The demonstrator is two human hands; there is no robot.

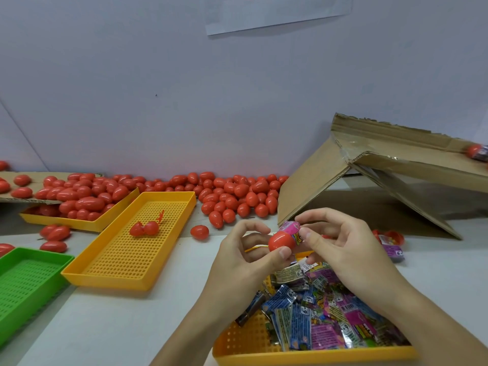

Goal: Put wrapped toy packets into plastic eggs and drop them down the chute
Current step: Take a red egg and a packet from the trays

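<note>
My left hand grips a red plastic egg half between thumb and fingers. A pink wrapped toy packet sticks out of that half, and my right hand pinches the packet from the right. Below my hands an orange tray holds several wrapped packets in blue, purple and pink. The cardboard chute slopes up at the right, with a filled egg on it near the frame's edge. A large pile of red eggs lies along the wall.
An orange perforated tray in the middle holds an open egg. A second orange tray at the left is heaped with eggs. A green tray sits at the left edge. An open egg with a purple packet lies under the chute.
</note>
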